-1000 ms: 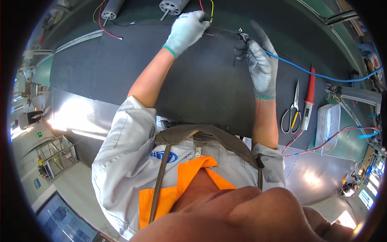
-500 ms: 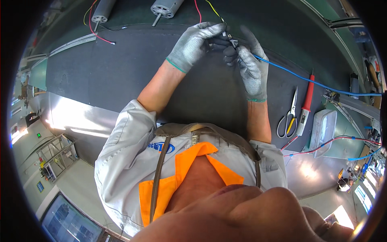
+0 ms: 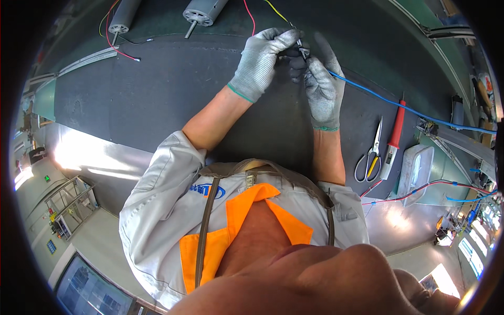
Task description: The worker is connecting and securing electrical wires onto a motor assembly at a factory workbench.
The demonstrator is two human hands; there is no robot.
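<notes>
Connector [image 3: 303, 51], small and dark, sits between both gloved hands above the dark bench mat [image 3: 157, 100], far centre. Left to right: two grey motors [image 3: 125, 14] with wire leads lie at the far edge. Left hand [image 3: 261, 63] pinches the connector from the left with curled fingertips. Right hand [image 3: 321, 86] grips it from below, fingers closed. Blue wire [image 3: 399, 105] runs rightward from it. Scissors [image 3: 370, 155] and a red-handled soldering iron [image 3: 394, 137] lie side by side, right.

A dark screen [image 3: 92, 294] glows bluish at near left, and a small blue oval badge [image 3: 207, 190] sits on the grey jacket's chest.
</notes>
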